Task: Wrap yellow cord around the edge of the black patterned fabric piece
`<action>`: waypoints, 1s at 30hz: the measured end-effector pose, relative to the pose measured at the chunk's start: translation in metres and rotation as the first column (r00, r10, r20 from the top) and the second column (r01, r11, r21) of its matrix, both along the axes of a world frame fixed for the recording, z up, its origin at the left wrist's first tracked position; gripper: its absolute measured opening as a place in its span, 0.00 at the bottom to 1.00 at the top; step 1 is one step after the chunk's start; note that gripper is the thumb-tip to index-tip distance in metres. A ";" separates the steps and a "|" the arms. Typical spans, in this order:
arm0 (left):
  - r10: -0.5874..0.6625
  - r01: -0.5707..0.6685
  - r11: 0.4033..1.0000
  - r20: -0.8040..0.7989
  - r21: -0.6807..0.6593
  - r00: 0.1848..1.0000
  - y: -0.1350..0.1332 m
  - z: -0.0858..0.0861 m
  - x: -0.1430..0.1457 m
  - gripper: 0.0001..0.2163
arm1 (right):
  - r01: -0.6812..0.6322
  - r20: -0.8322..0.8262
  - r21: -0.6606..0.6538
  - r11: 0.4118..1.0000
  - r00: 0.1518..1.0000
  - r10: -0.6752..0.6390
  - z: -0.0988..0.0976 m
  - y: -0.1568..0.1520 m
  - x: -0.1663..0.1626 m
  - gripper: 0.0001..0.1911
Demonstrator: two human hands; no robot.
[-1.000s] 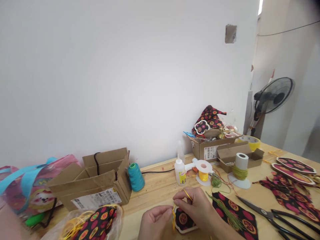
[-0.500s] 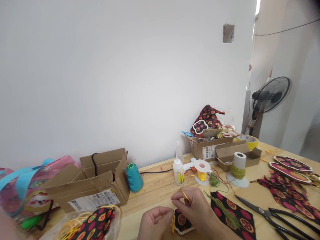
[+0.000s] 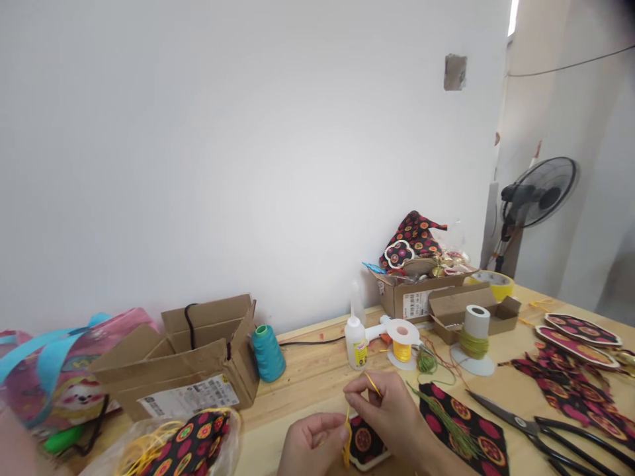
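My left hand (image 3: 313, 441) is closed in a pinch on a yellow cord (image 3: 347, 436) that hangs down from its fingertips. Close beside it, my right hand (image 3: 385, 408) also has its fingers closed, and a short end of yellow cord sticks up between them. Under and between both hands lies a small patterned fabric piece (image 3: 366, 441) with a pale edge, dark with round red motifs. My right hand covers part of it. By my right wrist is a dark patterned cloth (image 3: 489, 433) with a bundle of green cords (image 3: 454, 426) on top.
Black-handled scissors (image 3: 533, 426) lie at right, near fabric scraps (image 3: 575, 390). Behind my hands stand a glue bottle (image 3: 356, 344), a yellow cord spool (image 3: 401, 347) and a green cord spool (image 3: 473, 344). Cardboard boxes (image 3: 183, 377) (image 3: 397, 301) and a teal thread cone (image 3: 268, 354) line the wall.
The whole view has shifted slightly, so my hands appear a little lower and further right. Both hands keep their pinch on the yellow cord.
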State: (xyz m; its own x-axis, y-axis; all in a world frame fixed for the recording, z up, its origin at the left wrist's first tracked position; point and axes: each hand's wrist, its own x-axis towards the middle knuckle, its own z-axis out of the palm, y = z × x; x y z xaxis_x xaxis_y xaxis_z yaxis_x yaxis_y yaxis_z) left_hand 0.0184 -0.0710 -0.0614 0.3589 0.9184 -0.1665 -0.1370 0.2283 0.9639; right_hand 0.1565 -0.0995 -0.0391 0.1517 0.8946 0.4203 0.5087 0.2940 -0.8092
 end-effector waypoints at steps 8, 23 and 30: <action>-0.019 0.020 1.000 0.092 -0.012 0.996 0.000 0.001 0.000 0.12 | -0.018 -0.098 -0.036 0.999 0.995 0.015 -0.001 0.003 0.000 0.08; -0.068 0.105 0.965 -0.159 0.240 0.985 -0.007 0.020 0.000 0.12 | 0.019 0.198 0.109 0.994 0.979 -0.040 0.007 -0.003 0.000 0.10; -0.023 0.048 0.973 -0.111 0.225 0.994 -0.008 0.017 0.000 0.12 | 0.005 0.008 -0.050 0.999 1.000 -0.004 0.000 0.001 0.001 0.07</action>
State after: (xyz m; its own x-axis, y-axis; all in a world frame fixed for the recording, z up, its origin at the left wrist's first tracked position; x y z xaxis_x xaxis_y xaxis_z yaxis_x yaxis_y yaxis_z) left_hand 0.0186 -0.0791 -0.0440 0.3836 0.9235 0.0052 -0.0263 0.0053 0.9996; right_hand 0.1578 -0.0983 -0.0389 0.1525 0.9137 0.3767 0.5164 0.2513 -0.8187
